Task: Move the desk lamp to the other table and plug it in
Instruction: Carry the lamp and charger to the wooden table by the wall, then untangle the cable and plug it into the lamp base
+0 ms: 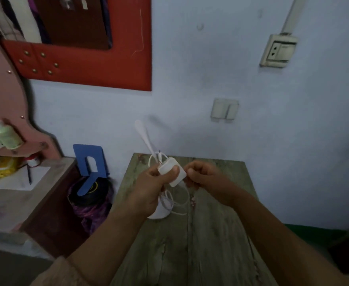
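Holding item one, white plug adapter (171, 171), above weathered table (210, 234): our left hand (148, 186) grips it, thumb across; our right hand (204, 178) pinches its far end, fingers curled. Desk lamp (159, 211) stands beneath, cord (181, 203) looped. We should free slack before reaching wall socket (278, 51). Containers: none identifiable.

head view | head-worn | faces forward-down | close above table (210, 234)

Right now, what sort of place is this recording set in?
Probably a bedroom or study corner of a home: a wall socket, a red-framed mirror, a cluttered desk beside a small wooden table.
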Demonstrator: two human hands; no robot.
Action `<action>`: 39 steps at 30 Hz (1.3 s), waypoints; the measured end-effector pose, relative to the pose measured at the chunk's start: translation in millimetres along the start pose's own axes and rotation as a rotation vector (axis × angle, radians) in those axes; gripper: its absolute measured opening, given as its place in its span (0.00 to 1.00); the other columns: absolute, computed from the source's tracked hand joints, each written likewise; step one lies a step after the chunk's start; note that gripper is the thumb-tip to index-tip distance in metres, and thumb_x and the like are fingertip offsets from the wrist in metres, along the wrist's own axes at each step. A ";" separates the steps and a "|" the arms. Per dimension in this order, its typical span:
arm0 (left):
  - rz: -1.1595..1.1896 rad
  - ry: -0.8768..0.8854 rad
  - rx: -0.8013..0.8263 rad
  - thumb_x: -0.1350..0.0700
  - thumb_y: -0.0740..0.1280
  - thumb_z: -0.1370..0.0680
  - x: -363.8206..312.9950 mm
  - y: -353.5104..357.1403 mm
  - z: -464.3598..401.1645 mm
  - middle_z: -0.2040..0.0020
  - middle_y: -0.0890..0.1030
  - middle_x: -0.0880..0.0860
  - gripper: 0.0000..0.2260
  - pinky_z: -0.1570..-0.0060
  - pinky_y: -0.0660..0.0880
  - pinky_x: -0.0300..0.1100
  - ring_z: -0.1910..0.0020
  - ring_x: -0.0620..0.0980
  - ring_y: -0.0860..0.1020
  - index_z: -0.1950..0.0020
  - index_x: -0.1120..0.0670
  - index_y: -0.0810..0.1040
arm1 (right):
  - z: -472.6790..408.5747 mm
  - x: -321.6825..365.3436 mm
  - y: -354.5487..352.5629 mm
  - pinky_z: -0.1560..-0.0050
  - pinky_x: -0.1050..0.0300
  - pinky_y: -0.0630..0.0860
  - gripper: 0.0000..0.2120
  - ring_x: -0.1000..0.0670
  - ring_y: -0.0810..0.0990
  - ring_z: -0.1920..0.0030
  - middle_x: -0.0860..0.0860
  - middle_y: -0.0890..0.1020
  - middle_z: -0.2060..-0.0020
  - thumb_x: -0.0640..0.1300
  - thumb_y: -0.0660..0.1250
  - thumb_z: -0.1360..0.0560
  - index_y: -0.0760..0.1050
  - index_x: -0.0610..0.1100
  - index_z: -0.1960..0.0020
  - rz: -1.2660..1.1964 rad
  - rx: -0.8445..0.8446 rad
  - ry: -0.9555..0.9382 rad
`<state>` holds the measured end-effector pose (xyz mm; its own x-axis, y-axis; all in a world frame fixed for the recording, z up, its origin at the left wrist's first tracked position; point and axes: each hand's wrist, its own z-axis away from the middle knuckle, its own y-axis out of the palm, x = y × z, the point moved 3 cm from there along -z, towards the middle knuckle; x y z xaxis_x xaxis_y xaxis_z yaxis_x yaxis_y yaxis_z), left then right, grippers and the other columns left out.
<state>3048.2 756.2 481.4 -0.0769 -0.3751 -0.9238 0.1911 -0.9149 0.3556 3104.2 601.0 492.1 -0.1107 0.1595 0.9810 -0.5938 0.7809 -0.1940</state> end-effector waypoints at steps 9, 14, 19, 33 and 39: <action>0.050 -0.054 0.133 0.61 0.61 0.22 -3.3 64.8 -2.0 0.71 0.78 0.51 0.09 0.75 0.73 0.34 0.72 0.45 0.76 0.55 0.59 0.81 | 42.1 -8.3 -54.9 0.65 0.59 0.74 0.05 0.50 0.76 0.66 0.45 0.79 0.65 0.40 0.63 0.23 0.75 0.39 0.55 -0.278 -0.258 0.089; -0.043 -0.072 0.166 0.77 0.56 0.26 -5.8 72.8 -10.8 0.51 0.75 0.61 0.23 0.57 0.77 0.39 0.58 0.52 0.76 0.33 0.62 0.67 | 52.0 -26.1 -116.5 0.73 0.64 0.76 0.16 0.53 0.79 0.71 0.43 0.81 0.60 0.43 0.55 0.20 0.70 0.33 0.39 -0.745 -0.563 0.169; -0.279 -0.060 0.166 0.68 0.61 0.23 5.1 82.3 -36.2 0.56 0.80 0.58 0.12 0.58 0.81 0.42 0.59 0.51 0.80 0.41 0.65 0.75 | 47.8 -52.5 -165.2 0.65 0.59 0.74 0.15 0.51 0.78 0.68 0.43 0.81 0.62 0.42 0.57 0.20 0.71 0.33 0.40 -0.688 -0.729 0.226; -0.420 -0.048 0.035 0.58 0.62 0.21 41.7 93.5 -142.9 0.68 0.80 0.55 0.10 0.74 0.75 0.34 0.75 0.45 0.79 0.56 0.58 0.82 | -14.8 -222.4 -190.4 0.61 0.52 0.78 0.08 0.45 0.80 0.64 0.39 0.81 0.60 0.41 0.64 0.23 0.75 0.37 0.58 -0.319 -0.669 0.676; -0.457 -0.063 -0.008 0.57 0.63 0.22 55.9 87.9 -165.7 0.61 0.79 0.58 0.08 0.72 0.76 0.32 0.74 0.41 0.78 0.54 0.57 0.82 | -31.0 -265.6 -180.6 0.63 0.54 0.78 0.09 0.46 0.79 0.59 0.39 0.81 0.57 0.44 0.66 0.24 0.76 0.39 0.59 -0.280 -0.600 0.790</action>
<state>3222.8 679.5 437.4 -0.2149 0.0578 -0.9749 0.1315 -0.9874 -0.0875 3265.6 436.4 266.4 0.6549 0.1075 0.7480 0.0020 0.9896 -0.1440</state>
